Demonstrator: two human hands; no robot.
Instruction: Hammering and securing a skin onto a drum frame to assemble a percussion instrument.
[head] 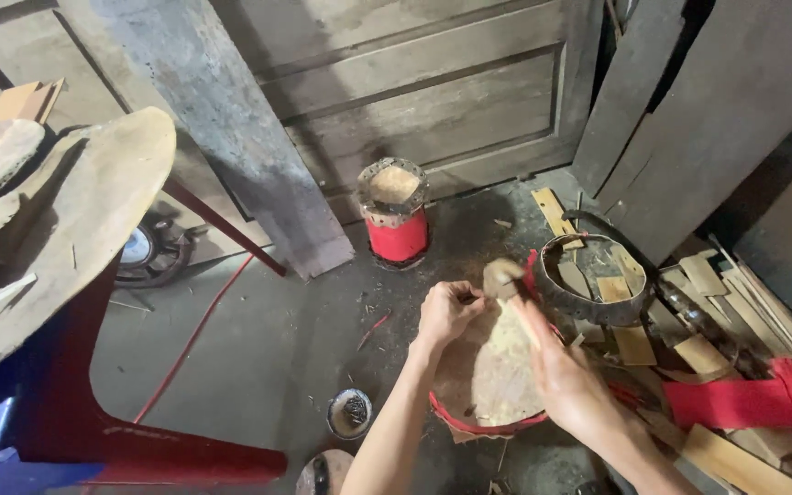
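A head-worn camera looks down at two bare hands working over a small round drum with a red rim and a pale rawhide skin [486, 371], which sits on a dusty grey concrete floor [277, 339]. The left hand [448, 310] is closed at the drum's upper left edge, its fingertips pinched on the loose margin of the skin. The right hand [566, 371] lies along the drum's right side, palm over the rim, fingers reaching up to a folded flap of the same skin [503, 275] at the drum's top edge; it appears to hold that flap, though the fingertips are partly hidden. So the drum lies between and just below both hands, touched by each. Just right of the drum stands a bare dark metal hoop [588, 298] among scattered flat wooden offcuts [634, 344], with a strip of red cloth [749, 401] farther right. Beyond the drum (toward a weathered wooden door) stands a red cylindrical drum shell with a metal ring on top [396, 215]. Below and left of the drum sits a small round bowl with dark contents [350, 412]. Well to the left, large dried hides [66, 211] rest on a red frame [112, 431].
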